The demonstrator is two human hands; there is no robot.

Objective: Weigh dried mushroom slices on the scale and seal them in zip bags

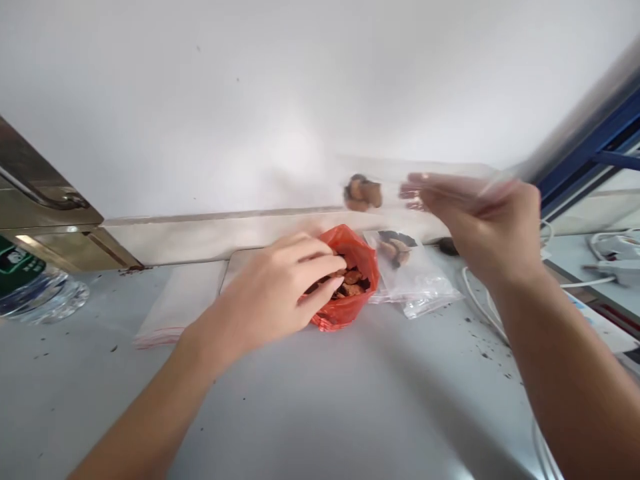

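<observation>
My left hand [285, 283] reaches over the red plastic bag [345, 310], its fingers apart at the bag's mouth. Brown, dried-looking pieces [353, 283] fill the bag; I cannot tell their exact kind. Raised to the right, my right hand [480, 213] grips a clear plastic bag [393, 170], some of its fingers showing through the film. A small clump of brown pieces [363, 193] sits in that bag's far end. Beside the red bag lies another clear zip bag [425, 280] with similar pieces inside. Motion blurs the raised bag.
Flat, unused-looking zip bags [173, 303] are stacked left of my left hand. A large water bottle [37, 287] stands at the far left by a metal cabinet [40, 200]. White cables [483, 300] run along the right side. A white wall [250, 120] rises behind the grey tabletop [300, 400].
</observation>
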